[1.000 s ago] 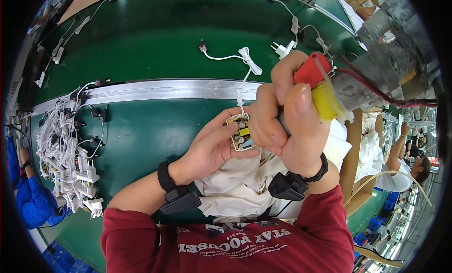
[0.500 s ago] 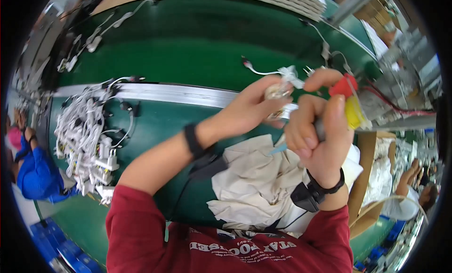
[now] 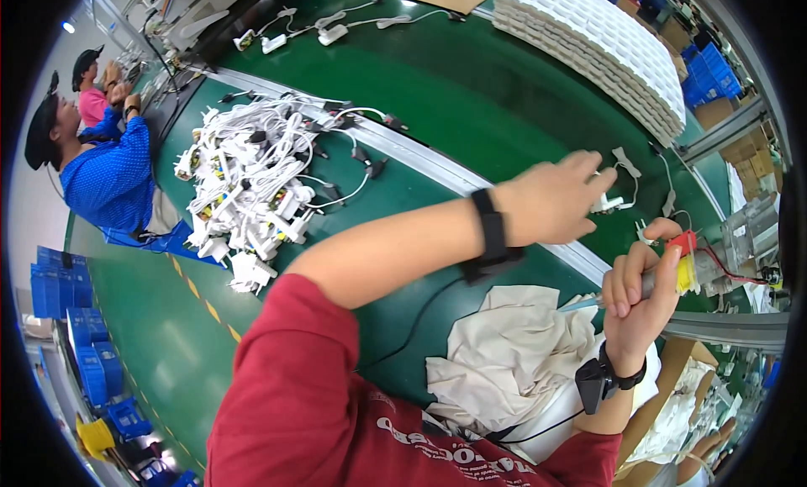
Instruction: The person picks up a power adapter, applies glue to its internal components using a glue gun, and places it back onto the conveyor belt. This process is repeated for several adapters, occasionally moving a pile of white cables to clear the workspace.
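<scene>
My left hand (image 3: 551, 197) reaches out over the green belt, slightly blurred, its fingers spread. Just beyond the fingertips lies a white plug adapter (image 3: 607, 205) with a white cable (image 3: 626, 163), partly hidden by the hand. At the right, my right hand (image 3: 635, 294) is wrapped round a grey handheld tool (image 3: 648, 284) with a thin pale blue tip (image 3: 582, 304) pointing left. Its raised index finger is close to a red part (image 3: 683, 242) and a yellow part (image 3: 687, 273); whether these belong to the tool I cannot tell.
A tangled heap of white adapters and cables (image 3: 252, 184) covers the left of the bench. Crumpled cream cloth (image 3: 504, 352) lies before me. Stacked white moulded trays (image 3: 588, 58) stand at the back, a carton (image 3: 664, 386) lower right. Two people sit at the far left.
My left hand has moved from beside the right hand out over the belt, and its fingers have spread. The view has turned; my right hand keeps hold of the tool.
</scene>
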`<state>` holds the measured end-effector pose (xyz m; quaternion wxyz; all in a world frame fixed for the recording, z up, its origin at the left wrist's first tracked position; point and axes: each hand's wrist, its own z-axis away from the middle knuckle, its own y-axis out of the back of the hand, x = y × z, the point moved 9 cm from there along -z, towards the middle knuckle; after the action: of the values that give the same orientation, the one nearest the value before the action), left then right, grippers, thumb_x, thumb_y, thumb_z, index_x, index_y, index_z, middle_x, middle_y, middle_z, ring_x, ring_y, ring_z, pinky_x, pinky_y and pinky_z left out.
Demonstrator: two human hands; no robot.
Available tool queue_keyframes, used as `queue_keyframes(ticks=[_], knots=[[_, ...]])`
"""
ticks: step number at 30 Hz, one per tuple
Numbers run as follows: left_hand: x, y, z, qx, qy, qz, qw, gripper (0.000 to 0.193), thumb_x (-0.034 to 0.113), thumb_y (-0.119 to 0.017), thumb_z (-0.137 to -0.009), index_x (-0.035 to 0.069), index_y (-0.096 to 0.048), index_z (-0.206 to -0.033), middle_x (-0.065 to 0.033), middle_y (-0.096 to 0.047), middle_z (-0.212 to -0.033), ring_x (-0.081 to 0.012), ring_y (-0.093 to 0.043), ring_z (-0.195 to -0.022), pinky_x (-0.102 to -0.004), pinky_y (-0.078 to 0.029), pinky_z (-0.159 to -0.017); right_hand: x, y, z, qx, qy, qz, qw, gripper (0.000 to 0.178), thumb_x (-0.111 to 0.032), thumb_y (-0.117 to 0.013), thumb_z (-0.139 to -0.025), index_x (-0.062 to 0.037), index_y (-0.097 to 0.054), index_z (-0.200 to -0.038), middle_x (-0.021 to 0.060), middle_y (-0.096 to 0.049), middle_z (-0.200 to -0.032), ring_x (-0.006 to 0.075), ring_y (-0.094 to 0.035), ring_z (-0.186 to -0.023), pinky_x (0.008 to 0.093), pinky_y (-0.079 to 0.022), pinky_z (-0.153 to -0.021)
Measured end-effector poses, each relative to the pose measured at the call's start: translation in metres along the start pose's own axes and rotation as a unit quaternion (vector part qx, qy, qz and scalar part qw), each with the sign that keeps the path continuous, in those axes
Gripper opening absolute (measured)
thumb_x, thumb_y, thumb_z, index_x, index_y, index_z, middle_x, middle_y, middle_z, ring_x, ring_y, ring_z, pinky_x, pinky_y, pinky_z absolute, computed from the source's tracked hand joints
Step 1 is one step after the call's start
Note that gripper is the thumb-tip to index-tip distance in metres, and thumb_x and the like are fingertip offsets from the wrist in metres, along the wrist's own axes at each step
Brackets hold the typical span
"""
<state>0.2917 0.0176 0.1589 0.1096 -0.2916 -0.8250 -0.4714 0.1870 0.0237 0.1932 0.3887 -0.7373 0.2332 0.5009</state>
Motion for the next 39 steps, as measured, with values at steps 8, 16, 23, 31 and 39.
queue_keyframes(ticks=[8,16,23,31,39], knots=[[-0.051,0.223,0.178,-0.028,0.224,-0.299,0.927,0.039,-0.001,-0.055,-0.075,0.001,-0.052,-0.113,-0.0186,-0.055,-0.114,-0.0354,-0.053,-0.105,-0.0389,-0.044,-0.09,0.004,-0.003,0.002,-0.001,0.0,0.007,1.0,0.028,-0.035,-0.035,-0.099,-0.0076,-0.043,-0.102,-0.0051,-0.027,-0.049,0.0025,-0.02,-0.036,0.0177,-0.018,-0.032],[-0.066,0.303,0.334,-0.059,0.466,-0.254,0.846,0.032,0.0,-0.06,-0.075,0.0,-0.053,-0.106,-0.014,-0.058,-0.103,-0.0298,-0.056,-0.097,-0.0361,-0.045,-0.081,0.007,-0.013,0.002,-0.019,0.0,-0.004,1.0,0.027,-0.034,-0.036,-0.099,-0.0082,-0.043,-0.098,-0.0053,-0.027,-0.049,0.0021,-0.02,-0.036,0.0177,-0.018,-0.032],[-0.074,0.329,0.333,0.09,0.461,-0.199,0.86,0.021,0.009,-0.059,-0.084,0.0,-0.054,-0.103,-0.0066,-0.059,-0.086,-0.0183,-0.058,-0.081,-0.0273,-0.045,-0.069,0.006,-0.007,0.003,0.005,-0.005,-0.005,1.0,0.027,-0.034,-0.037,-0.099,-0.0083,-0.044,-0.097,-0.0053,-0.027,-0.049,0.0022,-0.02,-0.036,0.0175,-0.019,-0.032],[-0.108,0.342,0.276,0.236,0.452,0.028,0.86,0.026,0.018,-0.056,-0.089,0.0,-0.05,-0.107,-0.0058,-0.058,-0.088,-0.0158,-0.057,-0.082,-0.0257,-0.045,-0.067,0.006,0.001,0.001,0.006,-0.001,0.005,1.0,0.027,-0.034,-0.039,-0.098,-0.008,-0.044,-0.097,-0.0052,-0.027,-0.05,0.002,-0.022,-0.036,0.0175,-0.019,-0.032],[-0.088,0.3,0.223,0.143,0.29,-0.379,0.867,0.032,0.027,-0.057,-0.087,0.001,-0.055,-0.107,-0.0167,-0.061,-0.092,-0.0335,-0.06,-0.087,-0.0369,-0.049,-0.074,0.005,0.003,0.0,0.007,-0.007,0.02,1.0,0.028,-0.034,-0.041,-0.097,-0.0065,-0.041,-0.097,-0.0039,-0.03,-0.049,0.0037,-0.026,-0.035,0.0196,-0.021,-0.034]])
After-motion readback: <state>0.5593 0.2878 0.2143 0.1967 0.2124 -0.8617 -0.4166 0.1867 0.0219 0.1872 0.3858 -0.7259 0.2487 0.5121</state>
